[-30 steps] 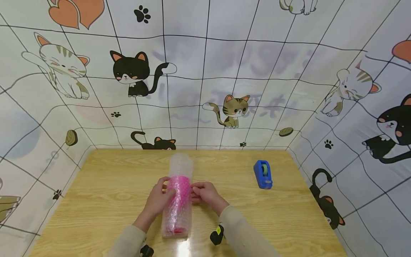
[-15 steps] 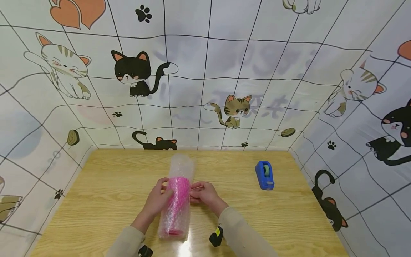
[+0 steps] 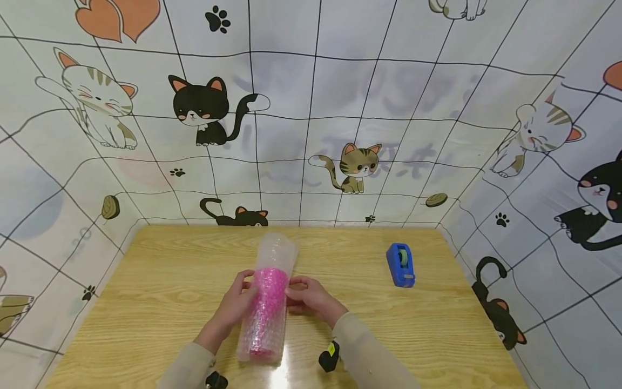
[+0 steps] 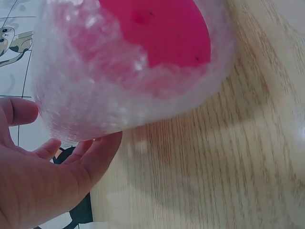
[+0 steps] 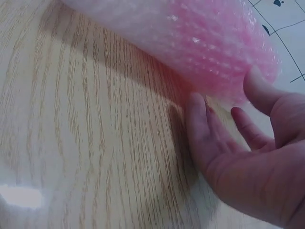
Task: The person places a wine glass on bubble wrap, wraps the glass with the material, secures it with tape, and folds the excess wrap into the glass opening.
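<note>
A bright pink cylindrical object (image 4: 164, 31) lies inside a long roll of clear bubble wrap (image 3: 277, 251) on the table. The wrap extends past its far end. The left hand (image 3: 234, 302) holds the roll's left side, thumb toward the top and fingers low against the wrap. At the opposite side, the right hand (image 3: 313, 297) rests its thumb and fingertips on the wrap, its fingers loosely bent. In the right wrist view, the right fingers (image 5: 198, 119) sit low beside the pink part of the roll. What kind of object is wrapped cannot be told.
A blue tape dispenser (image 3: 400, 265) with a roll of tape stands at the right rear of the wooden table (image 3: 184, 248). Behind and beside the table hang white walls (image 3: 286, 86) printed with cartoon cats and grid lines.
The near end of the bubble-wrapped roll has swung slightly left, and its far end slightly right. Both hands shift a little left with it and stay at its sides.
</note>
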A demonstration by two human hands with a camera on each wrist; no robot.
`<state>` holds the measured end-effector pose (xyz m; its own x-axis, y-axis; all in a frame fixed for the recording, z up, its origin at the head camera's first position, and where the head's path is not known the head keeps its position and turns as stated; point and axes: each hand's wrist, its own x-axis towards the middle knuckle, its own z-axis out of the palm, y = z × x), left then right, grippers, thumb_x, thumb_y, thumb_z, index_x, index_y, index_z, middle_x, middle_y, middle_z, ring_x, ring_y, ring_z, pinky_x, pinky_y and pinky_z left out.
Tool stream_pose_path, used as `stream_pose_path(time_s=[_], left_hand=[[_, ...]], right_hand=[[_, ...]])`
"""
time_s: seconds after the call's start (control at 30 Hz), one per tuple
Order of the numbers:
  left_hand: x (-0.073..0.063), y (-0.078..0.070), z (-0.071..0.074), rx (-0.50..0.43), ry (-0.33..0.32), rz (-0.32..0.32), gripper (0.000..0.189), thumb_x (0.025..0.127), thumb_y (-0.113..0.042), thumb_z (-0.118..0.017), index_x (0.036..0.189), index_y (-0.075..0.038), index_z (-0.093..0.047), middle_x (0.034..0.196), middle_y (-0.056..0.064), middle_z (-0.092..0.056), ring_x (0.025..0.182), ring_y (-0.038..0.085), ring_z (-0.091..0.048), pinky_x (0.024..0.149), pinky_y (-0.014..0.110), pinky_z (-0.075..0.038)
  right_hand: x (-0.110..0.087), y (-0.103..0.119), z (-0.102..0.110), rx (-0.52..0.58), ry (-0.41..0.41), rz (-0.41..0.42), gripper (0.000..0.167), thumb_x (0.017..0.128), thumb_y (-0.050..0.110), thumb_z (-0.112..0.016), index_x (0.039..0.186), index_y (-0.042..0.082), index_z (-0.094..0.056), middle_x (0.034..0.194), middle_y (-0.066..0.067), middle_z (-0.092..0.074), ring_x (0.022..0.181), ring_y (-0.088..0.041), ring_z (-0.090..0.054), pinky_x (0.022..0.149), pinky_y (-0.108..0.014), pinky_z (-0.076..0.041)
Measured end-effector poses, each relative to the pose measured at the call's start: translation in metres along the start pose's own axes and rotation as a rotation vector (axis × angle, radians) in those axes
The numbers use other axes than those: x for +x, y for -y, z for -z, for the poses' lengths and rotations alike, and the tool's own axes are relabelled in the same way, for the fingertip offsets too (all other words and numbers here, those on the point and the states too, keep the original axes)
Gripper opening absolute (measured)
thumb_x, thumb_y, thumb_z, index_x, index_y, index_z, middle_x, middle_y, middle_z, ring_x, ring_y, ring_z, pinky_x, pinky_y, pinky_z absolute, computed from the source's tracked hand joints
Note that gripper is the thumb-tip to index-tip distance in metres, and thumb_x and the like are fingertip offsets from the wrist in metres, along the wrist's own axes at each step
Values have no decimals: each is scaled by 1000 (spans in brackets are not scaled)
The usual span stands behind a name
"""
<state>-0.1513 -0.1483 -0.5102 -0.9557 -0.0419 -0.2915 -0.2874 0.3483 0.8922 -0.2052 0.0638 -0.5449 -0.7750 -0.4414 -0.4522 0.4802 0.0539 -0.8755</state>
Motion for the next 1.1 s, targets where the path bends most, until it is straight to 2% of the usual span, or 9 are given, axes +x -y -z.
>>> stream_pose_path(time_s=[0.13, 0.37, 0.47, 0.67, 0.8, 0.93, 1.0, 1.1], left_hand=[[1, 2, 1, -42, 30, 15, 47, 99, -29, -48, 143, -17, -36, 134, 20, -45, 107, 29, -56, 78, 33, -52], [1, 2, 1, -158, 73, 24, 46, 100, -24, -45, 144, -14, -34, 130, 19, -50, 96, 21, -59, 71, 30, -53], [1, 0, 2, -147, 73, 10, 46, 101, -23, -44, 145, -12, -35, 129, 20, -53, 95, 19, -60, 72, 29, -52], [1, -3, 5, -103, 63, -27, 44, 103, -22, -39, 145, -7, -40, 125, 20, -61, 97, 20, -62, 81, 29, -50], [1, -3, 6, -81, 102, -18, 52, 103, -31, -38, 149, -6, -34, 135, 21, -55, 112, 28, -60, 93, 40, -50], [1, -4, 4, -75, 182, -24, 73, 98, -46, -49, 153, -5, -25, 146, 22, -45, 131, 37, -48, 107, 54, -41], [2, -5, 3, -79, 216, -29, 81, 93, -50, -56, 153, -6, -22, 147, 20, -44, 132, 36, -48, 109, 56, -39], [2, -7, 0, -87, 246, -40, 86, 89, -47, -65, 152, -7, -23, 142, 16, -48, 124, 30, -53, 106, 54, -43]], right_hand=[[-3, 2, 2, 77, 60, 2, 45, 95, 16, -64, 133, 6, -41, 107, -12, -69, 98, -25, -69, 92, -47, -55], [-2, 1, 6, 150, 112, 2, 48, 95, 15, -63, 133, 10, -35, 101, -8, -69, 95, -23, -70, 90, -48, -56], [-1, 1, 7, 148, 133, 11, 54, 95, 16, -64, 139, 7, -33, 109, -12, -67, 99, -25, -69, 92, -48, -55], [-1, 3, 5, 74, 197, 32, 59, 96, 25, -62, 145, 3, -39, 126, -17, -63, 111, -29, -66, 96, -47, -53], [-3, 7, 2, 44, 167, 34, 61, 95, 30, -64, 144, 3, -39, 124, -17, -64, 110, -30, -66, 95, -47, -54], [-5, 13, 0, -12, 96, 19, 68, 92, 36, -67, 143, 4, -37, 122, -17, -63, 106, -27, -67, 92, -46, -55], [-6, 15, -1, -44, 67, 8, 70, 90, 38, -68, 143, 5, -36, 122, -16, -62, 104, -25, -66, 92, -45, -56], [-8, 19, -3, -88, 44, 3, 71, 89, 40, -69, 141, 6, -36, 122, -16, -60, 103, -24, -66, 92, -45, -55]])
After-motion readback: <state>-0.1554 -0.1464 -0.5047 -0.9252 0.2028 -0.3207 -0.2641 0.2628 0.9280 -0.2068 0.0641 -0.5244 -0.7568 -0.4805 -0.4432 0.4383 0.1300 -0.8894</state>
